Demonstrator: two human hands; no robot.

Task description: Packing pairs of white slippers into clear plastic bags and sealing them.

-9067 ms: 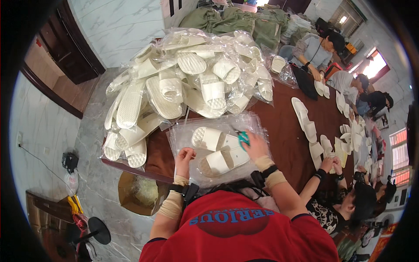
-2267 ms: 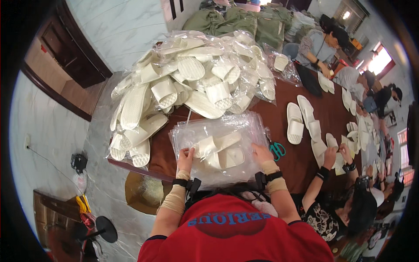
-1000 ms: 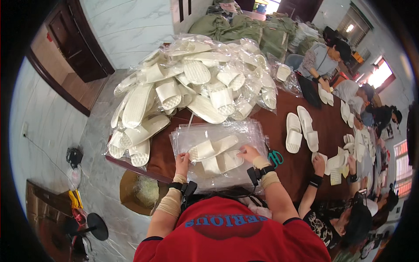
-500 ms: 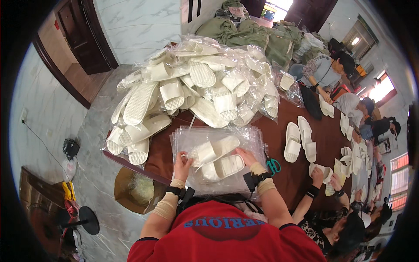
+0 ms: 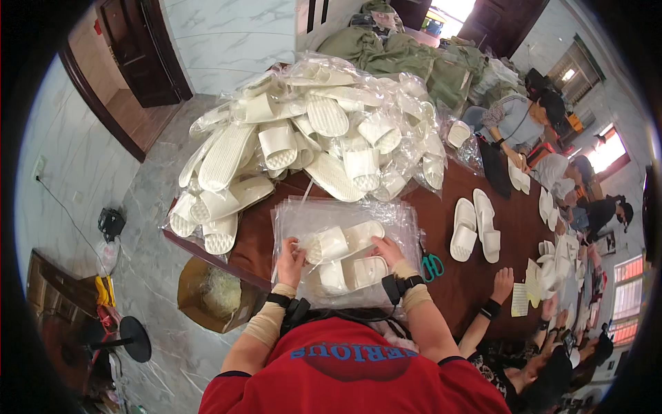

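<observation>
A pair of white slippers (image 5: pixel 335 245) lies before me on a stack of clear plastic bags (image 5: pixel 303 215), the toe ends under shiny film. At the toe end my left hand (image 5: pixel 289 263) is closed, thumb and fingers pinching what looks like the edge of a plastic bag. My right hand (image 5: pixel 390 252) is at the heel ends, fingers curled against the upper slipper's heel. The lower slipper's heel sits close to that palm. Film hides exactly how far the slippers are inside the bag.
A big heap of bagged white slippers (image 5: pixel 238 155) covers the table's far side. Teal scissors (image 5: pixel 432 266) lie right of the bags, with a loose pair of slippers (image 5: pixel 463 231) beyond. A cardboard box (image 5: pixel 200 286) stands at lower left. A co-worker's hand (image 5: pixel 503 284) rests at right.
The slippers have shifted slightly right and the lower one lies more level, farther from the upper. My hands stay at both ends. The co-worker's slippers at right have left that person's near hand.
</observation>
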